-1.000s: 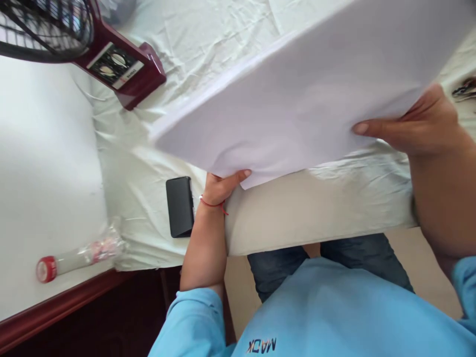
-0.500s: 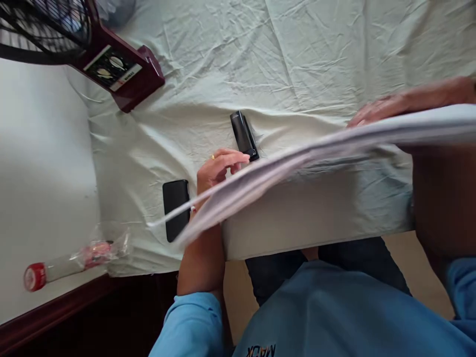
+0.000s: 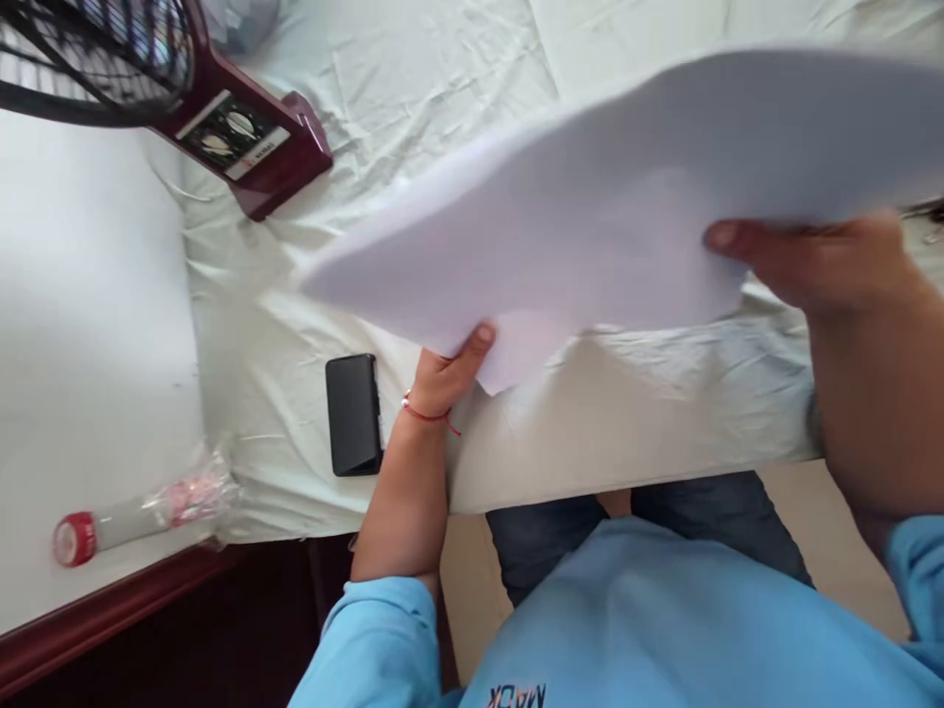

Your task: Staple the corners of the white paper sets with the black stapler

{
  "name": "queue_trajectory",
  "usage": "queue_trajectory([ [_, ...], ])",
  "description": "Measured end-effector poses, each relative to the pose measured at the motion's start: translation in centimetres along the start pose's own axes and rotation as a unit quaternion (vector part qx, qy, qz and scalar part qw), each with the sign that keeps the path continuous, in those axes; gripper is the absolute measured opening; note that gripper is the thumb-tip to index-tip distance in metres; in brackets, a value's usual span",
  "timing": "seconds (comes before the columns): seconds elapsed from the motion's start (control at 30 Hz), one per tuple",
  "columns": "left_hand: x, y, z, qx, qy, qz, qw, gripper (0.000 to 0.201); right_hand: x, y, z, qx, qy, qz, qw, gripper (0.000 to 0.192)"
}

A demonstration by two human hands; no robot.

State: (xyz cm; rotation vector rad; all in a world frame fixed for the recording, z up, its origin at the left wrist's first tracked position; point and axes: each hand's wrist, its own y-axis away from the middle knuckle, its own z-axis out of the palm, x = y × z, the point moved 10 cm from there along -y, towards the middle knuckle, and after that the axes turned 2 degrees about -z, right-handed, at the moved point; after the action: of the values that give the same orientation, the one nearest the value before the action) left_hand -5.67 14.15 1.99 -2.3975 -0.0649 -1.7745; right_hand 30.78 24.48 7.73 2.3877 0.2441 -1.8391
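Large white paper sheets (image 3: 590, 216) stretch across the middle and right of the head view, bowed and a little blurred. My left hand (image 3: 449, 374) grips their near edge, thumb on top and fingers hidden beneath. At the right, my right hand (image 3: 811, 256) pinches the same sheets, its thumb lying over the surface. How many sheets there are I cannot tell. The stapler seen earlier is now hidden behind the paper. Just left of my left wrist lies a black phone (image 3: 354, 413) on the cloth.
A dark red fan (image 3: 272, 147) stands on the cream tablecloth (image 3: 265, 393) at the upper left. A clear bottle with a red cap (image 3: 76, 539), partly in plastic wrap, lies at the lower left by a white wall (image 3: 88, 295). The table's front edge runs near my lap.
The sheets have swung from nearly edge-on to broad side toward me, now covering the stapler. My left hand has closed on their near edge; my right thumb now shows on top.
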Motion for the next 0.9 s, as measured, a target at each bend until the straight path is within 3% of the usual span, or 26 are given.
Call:
queue_trajectory([
  [0.07,0.0,0.1,0.2,-0.012,0.025,-0.015,0.999,0.057,-1.3,0.3,0.0,-0.009,-0.025,-0.063,0.998,0.056],
  [0.1,-0.2,0.1,0.2,-0.02,0.034,-0.025,0.999,0.054,-1.1,0.5,-0.2,-0.014,-0.027,-0.062,0.998,0.055],
  [0.2,-0.9,-0.1,0.1,-0.022,0.041,-0.071,0.996,0.058,2.4,1.1,-0.5,-0.047,0.011,0.062,0.997,0.06],
  [0.3,-0.5,-0.7,-0.2,-0.003,0.029,-0.085,0.996,0.062,5.8,1.6,-0.4,-0.106,0.039,0.17,0.979,0.07],
  [0.47,1.4,-1.1,-0.1,0.01,-0.003,-0.05,0.999,0.058,7.7,1.6,-1.1,-0.141,0.102,0.226,0.959,0.069],
  [0.6,1.2,-1.0,0.3,-0.016,-0.024,-0.059,0.998,0.062,8.4,1.8,-1.4,-0.151,0.093,0.255,0.951,0.071],
  [0.77,2.3,-1.4,1.0,-0.073,-0.146,0.007,0.987,0.053,8.8,2.1,-0.4,-0.2,0.089,0.277,0.936,0.063],
  [0.9,2.2,-1.5,1.4,-0.105,-0.185,0.015,0.977,0.035,7.2,1.5,0.4,-0.177,0.053,0.23,0.956,0.063],
])
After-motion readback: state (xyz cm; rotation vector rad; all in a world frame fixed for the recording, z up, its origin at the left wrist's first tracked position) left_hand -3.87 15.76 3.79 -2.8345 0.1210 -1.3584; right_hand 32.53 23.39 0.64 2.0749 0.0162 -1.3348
